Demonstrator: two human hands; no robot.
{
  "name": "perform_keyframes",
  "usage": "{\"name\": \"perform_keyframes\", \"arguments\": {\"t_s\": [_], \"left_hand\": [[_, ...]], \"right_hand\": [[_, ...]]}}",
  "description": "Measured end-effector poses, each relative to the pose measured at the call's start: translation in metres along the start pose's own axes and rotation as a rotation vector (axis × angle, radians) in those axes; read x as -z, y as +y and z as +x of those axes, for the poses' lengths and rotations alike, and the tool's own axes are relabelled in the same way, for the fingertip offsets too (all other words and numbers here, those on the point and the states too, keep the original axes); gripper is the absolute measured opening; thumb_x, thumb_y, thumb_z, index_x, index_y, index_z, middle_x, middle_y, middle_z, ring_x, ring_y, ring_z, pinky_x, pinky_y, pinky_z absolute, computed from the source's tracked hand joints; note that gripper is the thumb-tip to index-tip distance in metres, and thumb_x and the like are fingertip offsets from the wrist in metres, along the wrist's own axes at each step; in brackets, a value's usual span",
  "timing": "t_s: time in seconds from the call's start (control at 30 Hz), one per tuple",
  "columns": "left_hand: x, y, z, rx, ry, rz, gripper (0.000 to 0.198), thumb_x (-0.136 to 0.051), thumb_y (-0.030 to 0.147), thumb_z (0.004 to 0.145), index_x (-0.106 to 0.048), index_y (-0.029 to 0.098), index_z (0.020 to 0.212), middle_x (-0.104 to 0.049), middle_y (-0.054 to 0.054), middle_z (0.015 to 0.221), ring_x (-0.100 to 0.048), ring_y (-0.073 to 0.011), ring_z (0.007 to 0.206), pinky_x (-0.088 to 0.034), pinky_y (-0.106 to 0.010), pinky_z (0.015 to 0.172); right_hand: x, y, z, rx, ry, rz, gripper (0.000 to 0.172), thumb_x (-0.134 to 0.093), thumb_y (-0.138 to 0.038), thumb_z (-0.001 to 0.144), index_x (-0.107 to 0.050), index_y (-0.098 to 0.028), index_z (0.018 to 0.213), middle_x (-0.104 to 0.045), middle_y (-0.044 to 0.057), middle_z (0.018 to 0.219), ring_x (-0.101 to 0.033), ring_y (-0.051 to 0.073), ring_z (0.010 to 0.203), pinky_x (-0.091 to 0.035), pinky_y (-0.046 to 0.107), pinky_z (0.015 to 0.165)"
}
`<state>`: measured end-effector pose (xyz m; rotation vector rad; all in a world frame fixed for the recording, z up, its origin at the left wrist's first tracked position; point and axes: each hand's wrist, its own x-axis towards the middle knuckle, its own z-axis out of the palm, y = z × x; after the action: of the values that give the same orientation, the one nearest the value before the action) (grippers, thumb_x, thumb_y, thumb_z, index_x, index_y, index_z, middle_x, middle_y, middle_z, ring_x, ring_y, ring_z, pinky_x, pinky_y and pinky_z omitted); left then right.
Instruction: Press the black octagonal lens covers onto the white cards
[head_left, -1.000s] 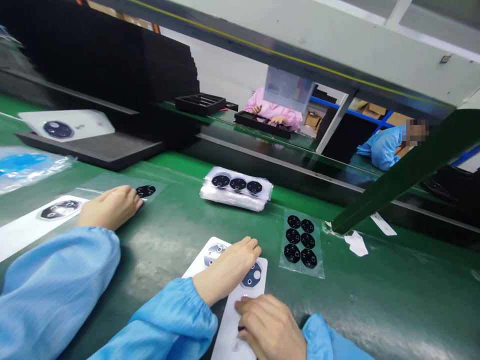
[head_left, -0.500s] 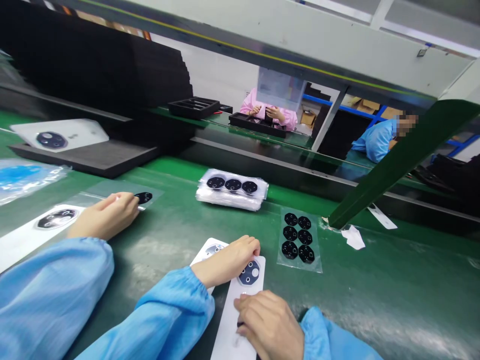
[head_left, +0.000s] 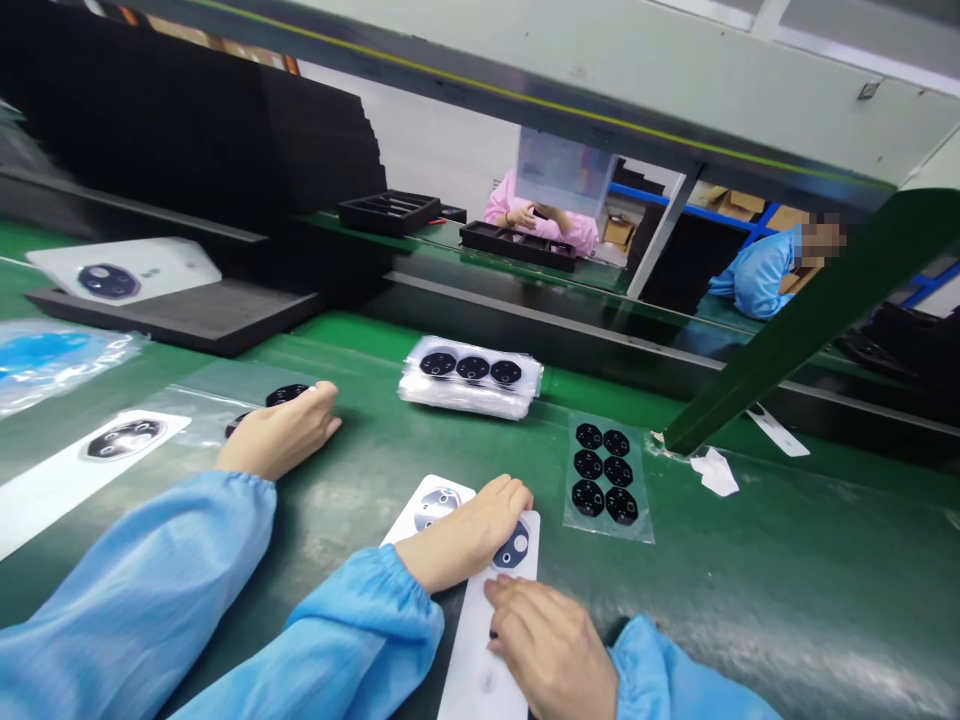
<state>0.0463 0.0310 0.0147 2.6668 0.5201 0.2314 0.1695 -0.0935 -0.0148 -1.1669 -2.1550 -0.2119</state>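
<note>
A white phone back cover (head_left: 480,650) lies on the green belt (head_left: 750,600) right in front of me, its round camera module (head_left: 512,551) at the far end. My left hand (head_left: 469,530) lies across the cover, fingers closed and pressed down beside the module. My right hand (head_left: 544,650) rests on the cover's near part. Its fingers curl over a small dark thing I cannot make out. A second white cover (head_left: 431,505) peeks out beneath my left hand.
Another person's blue-sleeved hand (head_left: 281,435) rests on a clear film with black lens pieces (head_left: 285,393) at left. On the belt are a film sheet of black octagonal pieces (head_left: 604,470), a bagged stack (head_left: 472,378), white covers (head_left: 90,455) and black trays (head_left: 187,310). Co-workers sit beyond the rail.
The other person's hand has slid right along the clear film. My two hands stay on the white cover, almost unmoved.
</note>
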Motion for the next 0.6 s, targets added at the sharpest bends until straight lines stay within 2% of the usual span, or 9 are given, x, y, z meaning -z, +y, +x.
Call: {"name": "perform_keyframes", "arguments": {"t_s": [0.17,0.33,0.6], "left_hand": [[-0.002,0.005,-0.006,-0.03,0.008,0.048,0.026,-0.031,-0.002,0.084,-0.044,0.015,0.099,-0.049,-0.007,0.094,-0.043,-0.0207,0.085,-0.041,-0.035,0.078],[-0.002,0.012,-0.013,-0.029,0.006,0.059,0.029,-0.036,-0.004,0.077,-0.045,0.015,0.096,-0.05,-0.006,0.091,-0.044,-0.0199,0.082,-0.041,-0.033,0.073],[-0.019,0.019,-0.03,0.038,0.045,0.026,0.029,-0.036,0.001,0.082,-0.043,0.016,0.105,-0.051,-0.007,0.094,-0.047,-0.0206,0.086,-0.043,-0.035,0.077]], "right_hand": [[-0.004,-0.005,0.001,0.001,-0.003,-0.048,0.037,-0.025,-0.021,0.098,-0.06,-0.012,0.089,-0.071,0.009,0.092,-0.065,0.017,0.089,-0.051,0.026,0.08],[-0.001,-0.009,0.003,-0.033,-0.059,-0.041,0.041,-0.022,-0.022,0.099,-0.057,-0.013,0.08,-0.066,0.007,0.076,-0.062,0.017,0.073,-0.05,0.025,0.067],[-0.003,-0.01,0.0,-0.042,-0.078,-0.067,0.04,-0.023,-0.022,0.099,-0.055,-0.015,0.076,-0.062,0.005,0.07,-0.059,0.017,0.068,-0.047,0.026,0.062]]}}
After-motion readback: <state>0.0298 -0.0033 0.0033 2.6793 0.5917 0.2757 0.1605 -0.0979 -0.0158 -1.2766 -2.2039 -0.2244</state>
